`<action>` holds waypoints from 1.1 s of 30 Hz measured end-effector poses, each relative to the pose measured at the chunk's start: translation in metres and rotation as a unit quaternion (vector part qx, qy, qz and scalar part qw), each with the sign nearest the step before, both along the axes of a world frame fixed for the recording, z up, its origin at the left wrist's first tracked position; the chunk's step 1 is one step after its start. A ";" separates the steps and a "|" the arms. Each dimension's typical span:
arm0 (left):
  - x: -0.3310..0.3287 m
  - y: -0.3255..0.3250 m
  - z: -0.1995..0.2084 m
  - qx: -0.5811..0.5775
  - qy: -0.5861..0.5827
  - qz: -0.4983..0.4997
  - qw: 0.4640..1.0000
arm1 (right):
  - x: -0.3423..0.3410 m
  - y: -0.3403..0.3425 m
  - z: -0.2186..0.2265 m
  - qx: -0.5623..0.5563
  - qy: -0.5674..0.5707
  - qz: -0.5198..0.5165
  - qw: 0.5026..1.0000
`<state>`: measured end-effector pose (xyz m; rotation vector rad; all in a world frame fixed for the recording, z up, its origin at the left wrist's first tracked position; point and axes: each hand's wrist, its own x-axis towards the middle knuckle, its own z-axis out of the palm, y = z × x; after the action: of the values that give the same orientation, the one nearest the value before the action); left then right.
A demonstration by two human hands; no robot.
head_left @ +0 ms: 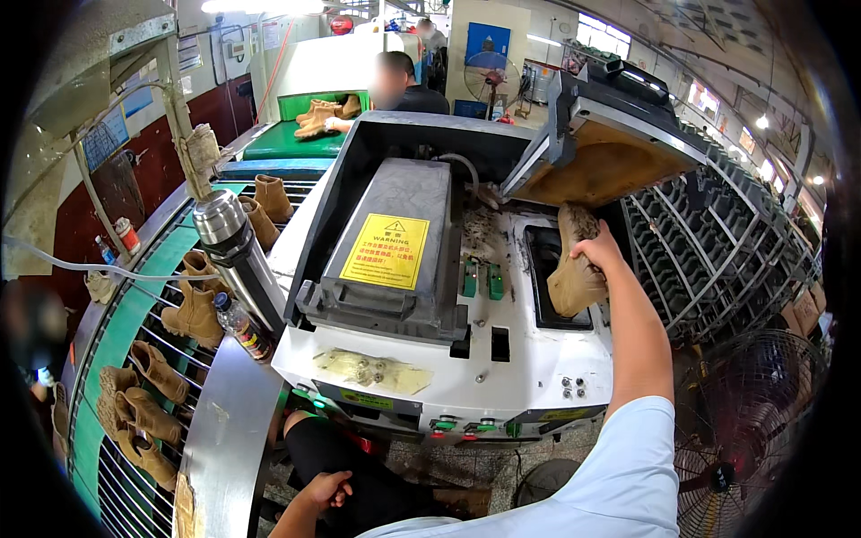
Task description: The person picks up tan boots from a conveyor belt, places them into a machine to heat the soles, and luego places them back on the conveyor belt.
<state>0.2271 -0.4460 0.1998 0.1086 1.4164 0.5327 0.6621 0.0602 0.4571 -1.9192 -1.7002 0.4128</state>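
R hand (599,247) grip closed on tan boot (574,273), boot hangs below; L hand (325,490) empty, loose.

Shoe factory: press machine (448,296), boots on conveyor (143,359).

Tan boot (575,269) in the right hand (599,247), sleeve (628,466) pale blue. White machine (502,359) with grey lid (395,233) bearing a yellow label (387,252). Green conveyor (121,332) carrying tan boots (193,309). Silver flask (235,254). Black fan (744,421).
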 end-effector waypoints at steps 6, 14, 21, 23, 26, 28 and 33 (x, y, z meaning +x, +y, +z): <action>0.004 0.002 0.001 0.013 0.011 0.023 1.000 | -0.010 0.023 -0.033 -0.051 -0.069 -0.030 0.996; 0.013 0.005 0.012 0.007 0.069 -0.017 0.997 | -0.006 -0.067 -0.076 0.164 -0.186 0.067 0.966; 0.096 0.053 0.011 0.290 0.132 -0.262 0.911 | 0.057 -0.253 -0.155 0.381 0.126 0.000 0.916; 0.142 0.080 0.022 0.369 0.204 -0.353 0.835 | 0.065 -0.300 -0.199 0.383 0.248 -0.110 0.883; 0.218 0.117 -0.007 0.484 0.182 -0.383 0.765 | 0.115 -0.319 -0.268 0.323 0.412 -0.395 0.755; 0.246 0.150 -0.005 0.483 0.253 -0.316 0.776 | 0.131 -0.306 -0.266 0.214 0.552 -0.426 0.684; 0.235 0.154 -0.006 0.463 0.231 -0.249 0.819 | 0.145 -0.302 -0.257 0.005 0.635 -0.286 0.718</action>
<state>0.4617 -0.2922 0.1939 1.4416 1.3863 0.7393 0.8072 -0.2418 0.2003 -1.3520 -0.1790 1.0984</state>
